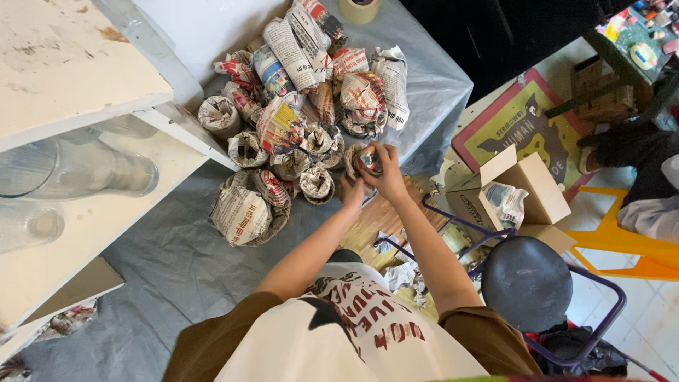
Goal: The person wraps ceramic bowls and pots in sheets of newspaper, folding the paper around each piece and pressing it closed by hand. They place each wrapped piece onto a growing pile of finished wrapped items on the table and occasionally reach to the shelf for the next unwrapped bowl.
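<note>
Closest to the lens is the person's printed white shirt (353,332) with brown sleeves, both forearms reaching out from it over a grey sheet-covered surface (177,262). Beyond the grip spreads a heap of newspaper-wrapped bundles (297,106), the biggest thing on the surface; to the left of the grip stands a white shelf unit (78,141) with clear glass vases (78,173) lying on their sides. To the right of the grip and lower down sit a round black stool (527,283) and an open cardboard box (513,191) with crumpled paper in it. A roll of tape (359,8) lies well beyond the heap. Smallest is the piece in hand: a small round object half wrapped in newspaper (366,163), at the near right edge of the heap. The right hand (385,173) is curled over its top and the left hand (351,191) cups it from below, both closed on the paper. Judging by the loose paper round it, the wrap looks to be at the folding or tucking stage; the next move would call for holding the object steady while the free edges are pressed in.
</note>
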`<state>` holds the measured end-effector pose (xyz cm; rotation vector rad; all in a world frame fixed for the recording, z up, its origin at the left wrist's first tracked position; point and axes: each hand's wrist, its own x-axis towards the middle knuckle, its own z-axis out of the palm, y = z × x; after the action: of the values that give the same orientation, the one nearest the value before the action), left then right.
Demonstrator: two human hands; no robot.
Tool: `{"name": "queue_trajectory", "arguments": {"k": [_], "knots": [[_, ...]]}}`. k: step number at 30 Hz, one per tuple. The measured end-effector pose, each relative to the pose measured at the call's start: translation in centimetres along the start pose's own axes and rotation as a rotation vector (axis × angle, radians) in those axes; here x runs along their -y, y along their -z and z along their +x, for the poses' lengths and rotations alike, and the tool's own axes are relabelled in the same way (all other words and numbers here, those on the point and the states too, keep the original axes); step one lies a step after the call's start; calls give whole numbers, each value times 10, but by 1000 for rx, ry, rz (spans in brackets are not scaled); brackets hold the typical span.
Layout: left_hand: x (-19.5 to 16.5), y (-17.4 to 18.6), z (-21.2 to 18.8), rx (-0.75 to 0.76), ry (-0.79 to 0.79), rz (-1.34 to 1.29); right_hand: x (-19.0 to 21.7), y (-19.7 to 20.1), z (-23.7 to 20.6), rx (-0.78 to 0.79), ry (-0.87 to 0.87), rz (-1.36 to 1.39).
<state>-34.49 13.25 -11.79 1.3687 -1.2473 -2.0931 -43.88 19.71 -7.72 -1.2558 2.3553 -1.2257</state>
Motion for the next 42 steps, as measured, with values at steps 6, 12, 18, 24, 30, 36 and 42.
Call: {"name": "queue_trajectory", "arguments": {"k": [6,12,18,24,30,36,42], "knots": [[13,14,-10,183,191,-412,10,-17,-8,26,3,-185],[3,-2,2,255,32,-544,13,-3,5,0,46,-81],[-14,-4,11,399,50,-683,21,-12,30,-133,-110,43],[-14,32,7,448,239,-221,8,2,36,2,-198,145],[1,132,-28,712,247,166,9,-2,5,-301,-366,268],[5,267,-80,521,204,30,90,-32,-24,-541,-53,448],[18,407,-125,254,117,-87,248,-113,-63,-230,324,847]]}}
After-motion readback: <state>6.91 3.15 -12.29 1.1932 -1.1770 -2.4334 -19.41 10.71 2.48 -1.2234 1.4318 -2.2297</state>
